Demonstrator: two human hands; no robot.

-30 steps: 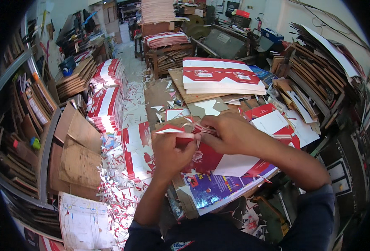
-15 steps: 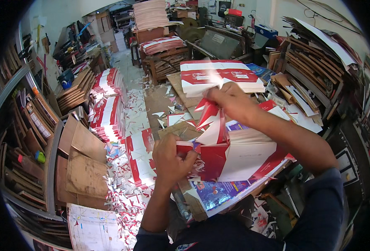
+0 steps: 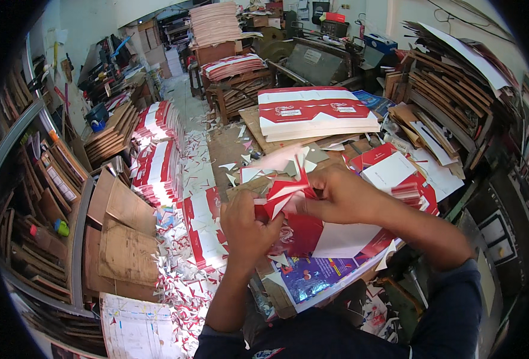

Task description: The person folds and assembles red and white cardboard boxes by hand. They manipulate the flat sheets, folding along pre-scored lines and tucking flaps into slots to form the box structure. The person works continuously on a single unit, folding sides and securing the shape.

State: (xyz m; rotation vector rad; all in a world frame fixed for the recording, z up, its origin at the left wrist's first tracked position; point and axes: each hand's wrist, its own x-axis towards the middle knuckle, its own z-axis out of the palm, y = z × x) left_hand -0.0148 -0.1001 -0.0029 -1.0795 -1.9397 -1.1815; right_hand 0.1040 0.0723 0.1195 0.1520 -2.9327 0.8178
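1. The right hand has its grip closed, thumb against fingers, on a bundle of red-and-white card offcuts, some of them blurred.
2. The left hand is just beside the offcuts, fingers curled and thumb pointing toward them; I cannot tell whether its grip is clamped on anything.
3. The offcuts are between the two hands, above the near left part of a stack of red-and-white printed card sheets.
4. That stack lies over a purple printed sheet on the tabletop.
5. Farther back is a larger stack of red-and-white sheets.
6. Paper scraps litter the floor at left.
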